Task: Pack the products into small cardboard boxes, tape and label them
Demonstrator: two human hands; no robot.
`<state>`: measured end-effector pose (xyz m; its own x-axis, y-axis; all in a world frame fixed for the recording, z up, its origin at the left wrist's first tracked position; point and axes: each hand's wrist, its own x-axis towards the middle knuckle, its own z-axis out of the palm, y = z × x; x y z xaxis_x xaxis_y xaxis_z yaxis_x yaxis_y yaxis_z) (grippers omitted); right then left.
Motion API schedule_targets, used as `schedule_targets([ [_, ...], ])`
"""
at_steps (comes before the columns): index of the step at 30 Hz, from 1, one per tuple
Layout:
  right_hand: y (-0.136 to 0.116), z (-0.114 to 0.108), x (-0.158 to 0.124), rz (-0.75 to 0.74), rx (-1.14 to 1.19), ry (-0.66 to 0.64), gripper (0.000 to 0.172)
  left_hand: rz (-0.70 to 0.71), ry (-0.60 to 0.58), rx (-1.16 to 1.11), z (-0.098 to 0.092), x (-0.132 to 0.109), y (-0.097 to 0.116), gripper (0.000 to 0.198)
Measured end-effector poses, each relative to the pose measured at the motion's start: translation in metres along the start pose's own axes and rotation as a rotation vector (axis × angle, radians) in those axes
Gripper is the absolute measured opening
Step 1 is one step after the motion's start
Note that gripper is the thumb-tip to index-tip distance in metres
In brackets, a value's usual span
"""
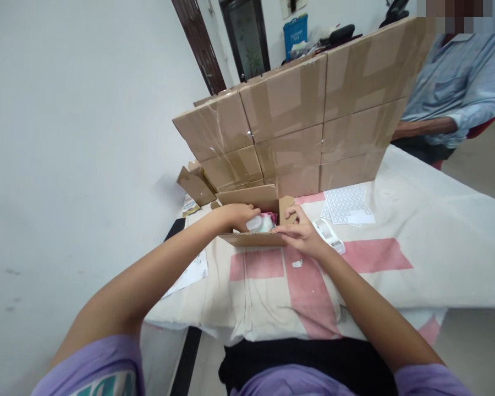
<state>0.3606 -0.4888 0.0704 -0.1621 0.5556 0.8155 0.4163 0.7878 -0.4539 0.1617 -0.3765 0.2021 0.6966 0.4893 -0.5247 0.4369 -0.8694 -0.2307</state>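
Note:
A small open cardboard box sits on the cloth-covered table in front of me, its flaps up. Inside it lies a white and pink packet. My left hand reaches into the box from the left, fingers curled against the packet. My right hand rests at the box's right side, thumb and fingers pinching its front edge and right flap.
A wall of taped cardboard boxes stands stacked behind the open box. A sticker sheet and a white tape dispenser lie to the right. Papers lie at the left. Another person's sleeve and forearm rest at the far right.

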Motion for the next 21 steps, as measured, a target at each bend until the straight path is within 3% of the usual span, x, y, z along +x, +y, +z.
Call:
schedule_targets([
  [7, 0.001, 0.001, -0.001, 0.071, 0.003, 0.028, 0.026, -0.162, 0.014, 0.088, 0.0, 0.005, 0.017, 0.059],
  [10, 0.001, 0.001, -0.001, 0.085, 0.004, 0.027, 0.026, -0.236, -0.012, 0.119, -0.001, 0.005, 0.019, 0.048],
  [17, 0.0, 0.002, 0.002, 0.192, 0.058, 0.076, 0.028, -0.084, -0.181, 0.014, 0.009, 0.021, -0.024, 0.046],
  [21, -0.003, -0.002, 0.004, 0.268, 0.098, 0.04, 0.031, -0.001, -0.269, -0.073, 0.009, 0.04, -0.041, 0.046],
])
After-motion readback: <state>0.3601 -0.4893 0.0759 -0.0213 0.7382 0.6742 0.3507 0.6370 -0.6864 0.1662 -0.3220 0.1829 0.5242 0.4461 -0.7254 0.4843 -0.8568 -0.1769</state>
